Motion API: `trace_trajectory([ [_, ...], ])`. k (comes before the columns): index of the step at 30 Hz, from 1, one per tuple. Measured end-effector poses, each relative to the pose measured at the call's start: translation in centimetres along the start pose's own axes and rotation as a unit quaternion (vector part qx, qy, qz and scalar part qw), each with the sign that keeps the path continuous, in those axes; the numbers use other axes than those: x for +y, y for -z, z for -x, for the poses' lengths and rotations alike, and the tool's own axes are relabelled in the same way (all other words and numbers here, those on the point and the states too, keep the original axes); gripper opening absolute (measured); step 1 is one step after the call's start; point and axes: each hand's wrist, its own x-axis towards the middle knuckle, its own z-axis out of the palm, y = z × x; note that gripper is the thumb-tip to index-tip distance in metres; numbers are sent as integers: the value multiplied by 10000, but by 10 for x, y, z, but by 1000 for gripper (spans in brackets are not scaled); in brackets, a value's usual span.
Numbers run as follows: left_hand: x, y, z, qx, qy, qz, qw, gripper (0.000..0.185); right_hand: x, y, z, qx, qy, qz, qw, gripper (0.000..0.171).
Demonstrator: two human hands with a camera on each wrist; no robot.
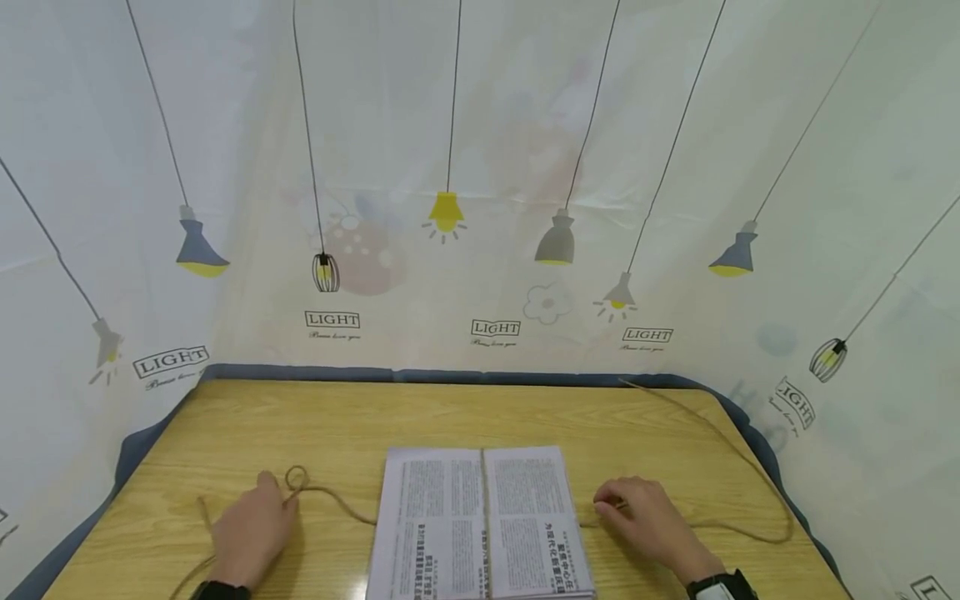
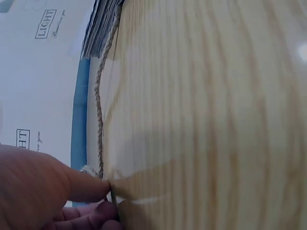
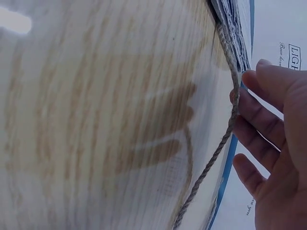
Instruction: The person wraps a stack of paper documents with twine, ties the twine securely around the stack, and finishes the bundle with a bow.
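Note:
A stack of printed newspaper sheets (image 1: 442,500) lies in front of me, with a twine (image 1: 486,517) running lengthwise over its top. More twine comes out at both sides of the stack. My left hand (image 1: 255,529) is left of the stack and pinches the left length of twine (image 2: 100,115) between thumb and fingers; a small loop (image 1: 297,477) stands beside its fingertips. On the right, my right hand (image 1: 648,521) has its fingers loosely bent, and the fingertips touch the right length of twine (image 3: 211,163). The thumb is apart from the twine in the right wrist view.
The wooden table (image 1: 315,425) has a dark blue edge (image 1: 450,377). Loose twine (image 1: 750,467) curves along the table's right side to the back edge, and another tail (image 1: 191,575) lies by the left wrist. A pale cloth printed with lamps (image 1: 495,150) hangs around the table.

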Motion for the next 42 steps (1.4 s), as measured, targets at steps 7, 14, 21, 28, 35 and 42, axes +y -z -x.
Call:
trace_trajectory([
  [7, -6, 0, -4, 132, -150, -242, 9995, 22, 1, -2, 1, 145, -19, 76, 9999, 4],
  [14, -12, 16, -14, 8, 159, 114, 9998, 21, 0, -1, 3, 220, 11, 82, 9997, 4],
  [21, -18, 33, -25, 897, 351, 1167, 9885, 22, -1, -2, 4, 226, -60, 190, 9995, 4],
  [28, -14, 34, -24, 1783, 672, 2200, 9567, 30, -2, -2, 3, 172, -126, 113, 9997, 5],
  [35, -2, 39, -28, 1054, 949, 3179, 9375, 46, -3, -2, 5, 323, -244, 205, 9990, 6],
  [42, 12, 44, -27, 566, 628, 4391, 8944, 43, -4, -3, 5, 586, -154, 260, 9978, 5],
])
